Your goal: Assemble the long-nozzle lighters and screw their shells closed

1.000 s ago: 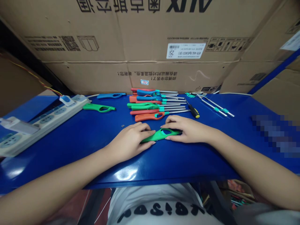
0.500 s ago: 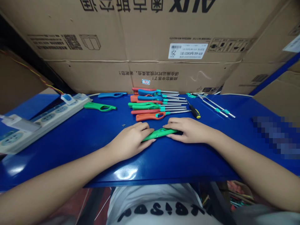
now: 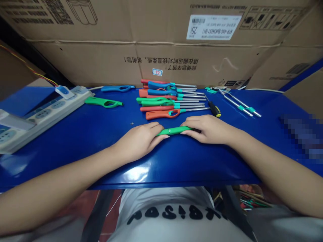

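Between my two hands is a green utility lighter handle point(image 3: 174, 130), held a little above or on the table; I cannot tell which. My left hand point(image 3: 141, 138) is closed on its left end, thumb below and fingers above. The right end is pinched by my right hand point(image 3: 207, 129). A narrow edge with small dark holes faces me, and no metal tube shows on it. Beyond my hands lie several lighters with metal tubes, the nearest an orange lighter point(image 3: 163, 114). A black-and-yellow screwdriver point(image 3: 215, 109) rests just past my right hand.
At the left stands a white power strip point(image 3: 50, 116) with plugs in it. Near it lie a green handle point(image 3: 97, 101) and a blue handle point(image 3: 114, 88). Tiny metal pins point(image 3: 131, 123) sit left of centre. Metal tubes point(image 3: 239, 105) lie back right, before a cardboard wall point(image 3: 101, 67).
The green handle has turned in my hands, so its narrow edge faces me and the trigger opening no longer shows. Both hands keep their hold. My view has tilted down slightly.
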Demonstrator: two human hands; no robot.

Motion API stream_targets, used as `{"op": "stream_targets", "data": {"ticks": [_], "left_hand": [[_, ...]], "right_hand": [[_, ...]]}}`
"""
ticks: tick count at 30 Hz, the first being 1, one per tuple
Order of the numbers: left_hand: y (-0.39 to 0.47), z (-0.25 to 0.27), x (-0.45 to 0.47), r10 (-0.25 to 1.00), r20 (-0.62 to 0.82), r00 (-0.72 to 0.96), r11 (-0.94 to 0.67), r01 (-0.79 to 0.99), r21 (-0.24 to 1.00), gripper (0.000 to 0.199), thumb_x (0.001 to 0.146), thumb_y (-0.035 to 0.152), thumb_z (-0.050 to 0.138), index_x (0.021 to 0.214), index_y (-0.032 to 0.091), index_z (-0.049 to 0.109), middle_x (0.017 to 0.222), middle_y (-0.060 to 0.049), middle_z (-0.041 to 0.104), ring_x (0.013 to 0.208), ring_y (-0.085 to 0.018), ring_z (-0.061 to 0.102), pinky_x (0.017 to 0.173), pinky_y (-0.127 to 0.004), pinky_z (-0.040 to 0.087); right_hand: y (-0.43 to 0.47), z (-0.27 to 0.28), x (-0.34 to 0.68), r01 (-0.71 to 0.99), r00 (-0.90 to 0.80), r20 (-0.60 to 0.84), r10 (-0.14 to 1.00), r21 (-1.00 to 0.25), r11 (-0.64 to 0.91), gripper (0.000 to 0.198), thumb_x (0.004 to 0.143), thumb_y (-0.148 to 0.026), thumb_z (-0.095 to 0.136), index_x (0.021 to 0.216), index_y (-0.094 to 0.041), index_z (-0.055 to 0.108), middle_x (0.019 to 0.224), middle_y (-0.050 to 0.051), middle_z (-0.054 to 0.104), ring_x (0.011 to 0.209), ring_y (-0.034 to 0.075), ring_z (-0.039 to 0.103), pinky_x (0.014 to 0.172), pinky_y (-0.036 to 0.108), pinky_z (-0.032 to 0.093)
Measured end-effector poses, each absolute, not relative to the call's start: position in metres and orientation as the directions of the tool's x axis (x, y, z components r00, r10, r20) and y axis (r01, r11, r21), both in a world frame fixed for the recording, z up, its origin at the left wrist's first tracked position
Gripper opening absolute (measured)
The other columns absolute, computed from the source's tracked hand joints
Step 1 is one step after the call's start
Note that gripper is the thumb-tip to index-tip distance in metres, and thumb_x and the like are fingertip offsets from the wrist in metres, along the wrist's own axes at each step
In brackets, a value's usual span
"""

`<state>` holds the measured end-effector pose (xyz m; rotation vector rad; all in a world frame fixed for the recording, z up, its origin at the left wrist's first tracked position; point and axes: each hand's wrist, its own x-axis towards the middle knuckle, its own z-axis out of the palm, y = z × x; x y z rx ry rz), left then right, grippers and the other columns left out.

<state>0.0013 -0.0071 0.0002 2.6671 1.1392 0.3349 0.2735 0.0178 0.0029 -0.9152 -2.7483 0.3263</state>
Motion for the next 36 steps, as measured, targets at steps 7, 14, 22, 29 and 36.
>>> {"op": "stream_targets", "data": {"ticks": [7, 14, 22, 29, 36], "left_hand": [[-0.007, 0.000, 0.001, 0.739, 0.119, 0.663, -0.658, 0.672, 0.340, 0.036, 0.104, 0.045, 0.043, 0.104, 0.016, 0.065, 0.099, -0.007, 0.068, 0.090, -0.025, 0.068, 0.077, -0.034, 0.052], [-0.002, -0.003, 0.001, 0.722, 0.243, 0.648, -0.678, 0.592, 0.435, 0.033, 0.100, 0.046, 0.054, 0.114, 0.019, 0.067, 0.104, -0.005, 0.072, 0.092, -0.022, 0.069, 0.080, -0.030, 0.052], [-0.002, -0.003, -0.002, 0.725, 0.284, 0.628, -0.680, 0.586, 0.441, 0.037, 0.098, 0.046, 0.057, 0.124, 0.020, 0.063, 0.113, -0.006, 0.072, 0.096, -0.022, 0.070, 0.081, -0.031, 0.053], [-0.007, 0.002, -0.001, 0.747, 0.209, 0.631, -0.643, 0.607, 0.467, 0.040, 0.102, 0.051, 0.046, 0.111, 0.023, 0.072, 0.100, -0.003, 0.078, 0.088, -0.022, 0.074, 0.076, -0.029, 0.052], [-0.007, 0.001, -0.002, 0.744, 0.190, 0.640, -0.646, 0.618, 0.448, 0.042, 0.102, 0.052, 0.046, 0.112, 0.023, 0.073, 0.098, -0.003, 0.079, 0.087, -0.022, 0.075, 0.074, -0.028, 0.052]], "right_hand": [[0.020, -0.001, 0.274, 0.536, -0.762, 0.200, 0.616, -0.338, 0.774, 0.029, 0.100, -0.039, 0.053, 0.108, -0.016, 0.070, 0.097, 0.008, 0.073, 0.084, 0.019, 0.067, 0.074, 0.028, 0.048], [0.024, 0.002, 0.278, 0.515, -0.735, 0.207, 0.645, -0.448, 0.731, 0.027, 0.099, -0.037, 0.054, 0.091, -0.016, 0.070, 0.079, 0.005, 0.071, 0.069, 0.015, 0.063, 0.066, 0.026, 0.043], [0.024, 0.006, 0.282, 0.558, -0.739, 0.174, 0.651, -0.383, 0.736, 0.033, 0.101, -0.041, 0.050, 0.099, -0.017, 0.071, 0.088, 0.006, 0.073, 0.078, 0.017, 0.066, 0.071, 0.028, 0.048], [0.015, 0.005, 0.275, 0.411, -0.788, 0.372, 0.491, -0.275, 0.869, 0.029, 0.100, -0.033, 0.055, 0.122, -0.020, 0.068, 0.120, 0.009, 0.073, 0.110, 0.021, 0.069, 0.095, 0.033, 0.053], [0.012, 0.006, 0.270, 0.413, -0.773, 0.370, 0.515, -0.323, 0.851, 0.025, 0.101, -0.030, 0.051, 0.113, -0.020, 0.071, 0.109, 0.007, 0.076, 0.101, 0.019, 0.071, 0.091, 0.032, 0.055]]}}
